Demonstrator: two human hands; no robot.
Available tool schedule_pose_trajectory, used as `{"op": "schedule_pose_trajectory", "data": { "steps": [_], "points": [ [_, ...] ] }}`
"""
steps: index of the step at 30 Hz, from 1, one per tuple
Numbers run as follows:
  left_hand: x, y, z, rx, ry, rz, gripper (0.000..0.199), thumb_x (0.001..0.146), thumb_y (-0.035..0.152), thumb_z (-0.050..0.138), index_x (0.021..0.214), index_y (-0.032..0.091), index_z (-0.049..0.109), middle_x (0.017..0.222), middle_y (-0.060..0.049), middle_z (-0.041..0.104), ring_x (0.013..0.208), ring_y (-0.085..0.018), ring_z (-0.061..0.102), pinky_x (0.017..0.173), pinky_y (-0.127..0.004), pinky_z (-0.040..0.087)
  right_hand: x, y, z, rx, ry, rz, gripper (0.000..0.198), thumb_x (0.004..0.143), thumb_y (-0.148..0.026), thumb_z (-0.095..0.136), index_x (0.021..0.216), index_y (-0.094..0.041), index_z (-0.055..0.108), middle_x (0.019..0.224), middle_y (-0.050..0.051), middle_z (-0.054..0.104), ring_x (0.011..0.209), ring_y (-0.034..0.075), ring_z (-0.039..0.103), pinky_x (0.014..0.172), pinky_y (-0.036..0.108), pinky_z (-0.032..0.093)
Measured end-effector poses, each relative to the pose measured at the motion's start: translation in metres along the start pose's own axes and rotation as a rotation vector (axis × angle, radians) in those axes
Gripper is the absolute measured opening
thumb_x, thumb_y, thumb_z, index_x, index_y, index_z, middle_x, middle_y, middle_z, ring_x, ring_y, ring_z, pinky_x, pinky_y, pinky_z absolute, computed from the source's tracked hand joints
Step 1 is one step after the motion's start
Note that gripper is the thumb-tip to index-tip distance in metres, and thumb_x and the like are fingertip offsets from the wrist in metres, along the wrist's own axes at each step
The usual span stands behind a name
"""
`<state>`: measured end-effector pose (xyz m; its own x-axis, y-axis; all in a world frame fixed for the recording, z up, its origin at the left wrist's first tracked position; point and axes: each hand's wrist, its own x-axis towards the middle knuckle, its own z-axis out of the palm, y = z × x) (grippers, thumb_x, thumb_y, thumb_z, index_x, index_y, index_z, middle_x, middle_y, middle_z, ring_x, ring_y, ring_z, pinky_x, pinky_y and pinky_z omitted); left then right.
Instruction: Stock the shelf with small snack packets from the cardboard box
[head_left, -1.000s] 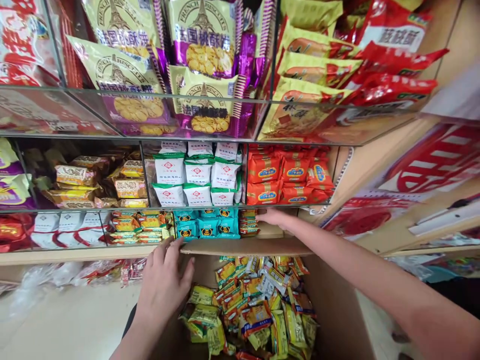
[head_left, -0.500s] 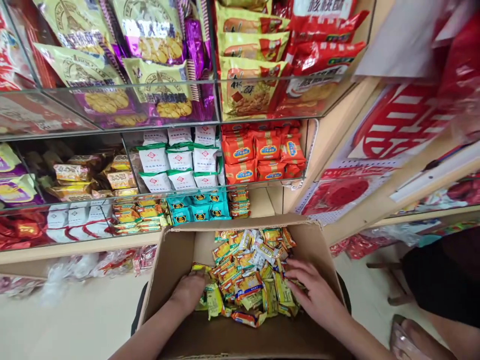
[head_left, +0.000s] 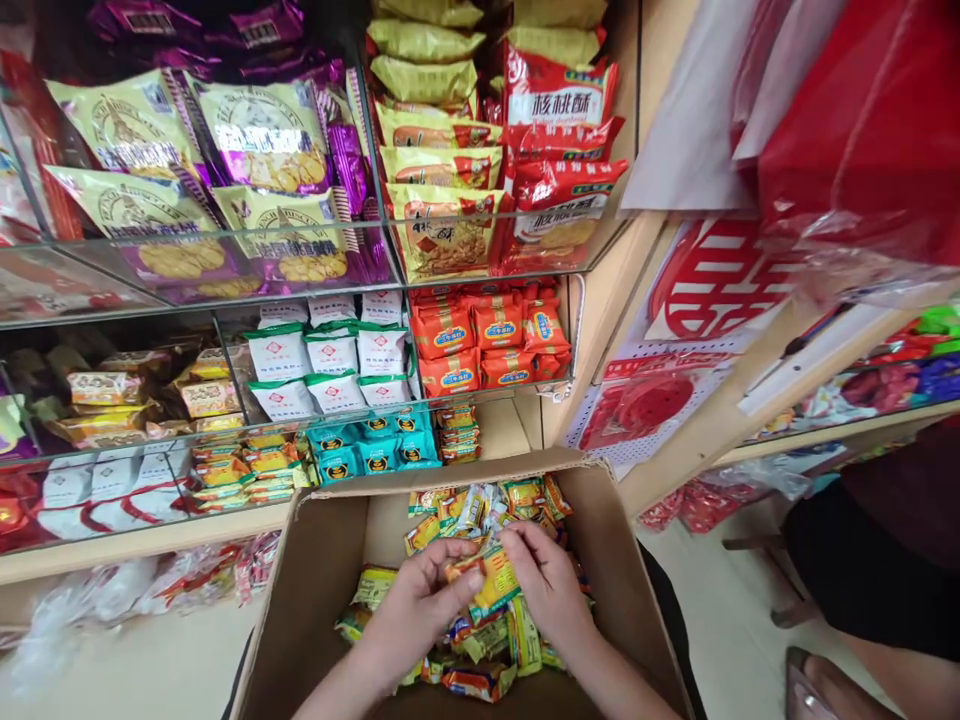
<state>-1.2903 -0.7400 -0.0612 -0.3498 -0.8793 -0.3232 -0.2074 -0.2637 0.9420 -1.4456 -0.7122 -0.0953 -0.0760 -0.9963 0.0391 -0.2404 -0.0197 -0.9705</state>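
Note:
My left hand is closed on a yellow and green snack packet, thumb laid across its near end. On the packet's far side, my right hand pinches the edge between thumb and fingers. Both hands are over an open cardboard box. Inside the box lies a heap of small wrapped snacks, mostly yellow, with some white and orange ones; my hands hide part of it.
Behind the box, glass-fronted shelves hold bagged biscuits, red packets and teal packets. Red bags hang at right. A seated person's dark-clothed lap and sandaled foot are beside the box. Plastic-wrapped goods lie under the shelf.
My hands have come together from the two sides of the heap and now hold a yellow and green packet between them. The view has shifted, showing more of the upper shelves.

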Motion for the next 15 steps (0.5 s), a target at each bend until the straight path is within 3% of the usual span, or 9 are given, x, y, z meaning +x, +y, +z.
{"op": "schedule_pose_trajectory", "data": {
  "steps": [3, 6, 11, 15],
  "points": [
    [0.005, -0.006, 0.018, -0.222, 0.086, -0.059, 0.034, 0.067, 0.048, 0.061, 0.080, 0.017, 0.057, 0.061, 0.003, 0.058, 0.049, -0.007, 0.046, 0.045, -0.017, 0.036, 0.001, 0.004, 0.004, 0.125, 0.180, 0.102, 0.033, 0.086, -0.046, 0.035, 0.072, -0.018, 0.047, 0.065, -0.001, 0.048, 0.061, 0.012, 0.046, 0.056, 0.021, 0.037],
    [0.009, -0.016, 0.028, -0.255, 0.281, 0.046, 0.032, 0.073, 0.050, 0.053, 0.073, 0.018, 0.054, 0.061, 0.002, 0.058, 0.055, -0.010, 0.051, 0.051, -0.020, 0.040, -0.002, 0.011, 0.013, 0.178, 0.308, 0.169, 0.035, 0.085, -0.050, 0.032, 0.073, -0.019, 0.044, 0.064, -0.001, 0.047, 0.060, 0.013, 0.046, 0.056, 0.022, 0.038],
    [0.007, -0.037, 0.024, 0.314, 0.490, 0.276, 0.027, 0.081, 0.044, 0.041, 0.069, 0.021, 0.052, 0.058, 0.002, 0.058, 0.053, -0.013, 0.053, 0.054, -0.022, 0.041, -0.005, 0.019, 0.023, 0.050, 0.416, 0.138, 0.037, 0.086, -0.051, 0.028, 0.073, -0.020, 0.045, 0.065, 0.001, 0.049, 0.061, 0.016, 0.049, 0.057, 0.024, 0.039],
    [0.004, -0.046, 0.016, 0.498, 0.517, 0.428, 0.021, 0.084, 0.035, 0.037, 0.073, 0.024, 0.050, 0.059, 0.002, 0.061, 0.050, -0.012, 0.056, 0.050, -0.020, 0.041, -0.007, 0.018, 0.024, -0.101, 0.473, 0.040, 0.034, 0.087, -0.047, 0.031, 0.067, -0.021, 0.040, 0.057, -0.001, 0.047, 0.053, 0.015, 0.045, 0.052, 0.024, 0.032]
  ]
}}
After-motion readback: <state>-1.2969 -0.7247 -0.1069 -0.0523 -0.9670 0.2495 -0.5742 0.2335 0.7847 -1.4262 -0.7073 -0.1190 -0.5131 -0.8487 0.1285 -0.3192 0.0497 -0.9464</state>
